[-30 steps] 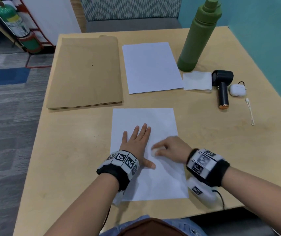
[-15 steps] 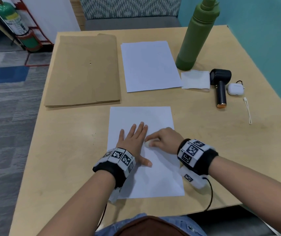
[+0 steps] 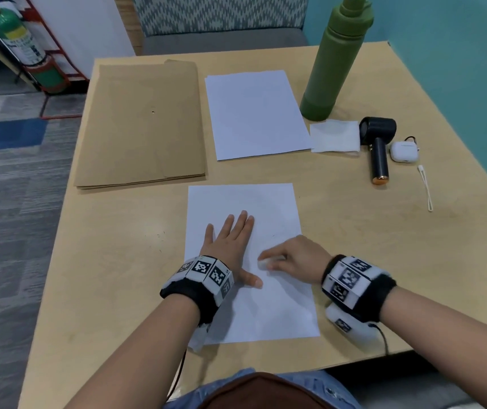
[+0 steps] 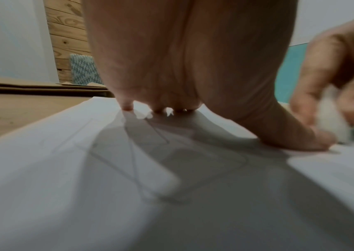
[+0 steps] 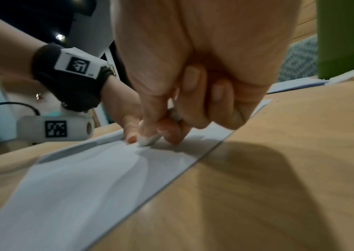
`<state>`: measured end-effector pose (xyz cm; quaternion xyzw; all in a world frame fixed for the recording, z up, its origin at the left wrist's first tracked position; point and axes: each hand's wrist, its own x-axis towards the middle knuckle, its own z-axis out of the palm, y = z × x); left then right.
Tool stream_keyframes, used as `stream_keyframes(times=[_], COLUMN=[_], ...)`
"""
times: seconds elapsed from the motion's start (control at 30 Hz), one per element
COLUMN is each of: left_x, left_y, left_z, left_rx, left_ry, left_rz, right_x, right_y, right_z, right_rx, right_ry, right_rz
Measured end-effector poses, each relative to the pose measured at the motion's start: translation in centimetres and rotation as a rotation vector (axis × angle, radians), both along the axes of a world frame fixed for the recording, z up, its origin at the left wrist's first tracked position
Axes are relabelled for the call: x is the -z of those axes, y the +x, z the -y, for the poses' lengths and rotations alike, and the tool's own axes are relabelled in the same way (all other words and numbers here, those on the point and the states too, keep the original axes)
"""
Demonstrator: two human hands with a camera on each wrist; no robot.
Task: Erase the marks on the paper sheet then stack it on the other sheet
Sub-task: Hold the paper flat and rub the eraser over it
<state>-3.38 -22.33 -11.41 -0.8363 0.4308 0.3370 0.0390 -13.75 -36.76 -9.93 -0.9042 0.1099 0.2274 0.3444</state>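
The right hand [image 3: 295, 258], pinching the eraser [image 3: 263, 263], has slid back from the flat, paper-pinning left hand [image 3: 230, 240]: the paper sheet [image 3: 277, 314] is still being erased.

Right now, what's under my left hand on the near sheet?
The left hand lies flat on the near sheet. Faint pencil lines show beneath the palm. Whatever lies under the fingertips is covered.
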Motion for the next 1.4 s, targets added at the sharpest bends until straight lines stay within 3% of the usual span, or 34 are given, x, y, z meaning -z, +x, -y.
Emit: stream_keyframes(times=[0.1,0.2,0.4,0.53,0.63,0.83,0.97,1.07,1.2,1.27,1.4], left_x=[-0.1,0.0,0.1,-0.1,-0.1,0.0,0.0,0.0,-0.1,-0.1,0.0], left_y=[-0.1,-0.1,-0.1,-0.1,-0.1,-0.1,-0.1,0.0,0.0,-0.1,-0.1], left_z=[0.0,0.0,-0.1,0.1,0.1,0.1,0.2,0.1,0.2,0.2,0.2], left_rx=[-0.003,0.003,-0.003,-0.005,-0.005,-0.002,0.001,-0.003,0.005,0.004,0.006], left_ry=[0.002,0.001,-0.002,0.002,0.003,0.005,0.007,0.008,0.004,0.006,0.007], left_rz=[0.003,0.009,0.004,0.006,0.005,0.003,0.005,0.004,0.013,0.012,0.011], right_x=[-0.6,-0.8,1.0,0.2,-0.1,0.7,0.8,0.4,0.8,1.1,0.4], right_y=[-1.8,-0.1,2.3,-1.3,-1.0,1.6,-2.6,-1.5,2.1,1.7,-2.2], right_z=[0.8,0.7,0.9,0.1,0.5,0.5,-1.2,0.0,1.0,-0.1,-1.7], right_rx=[-0.141,-0.157,0.359,0.116,-0.008,0.352,0.230,0.168,0.497,0.565,0.366], right_ry=[0.021,-0.024,0.002,0.092,0.056,-0.004,0.062,0.028,-0.035,-0.031,0.098], right_rz=[-0.142,-0.115,0.139,-0.022,-0.100,0.068,0.030,-0.023,0.140,0.173,0.073])
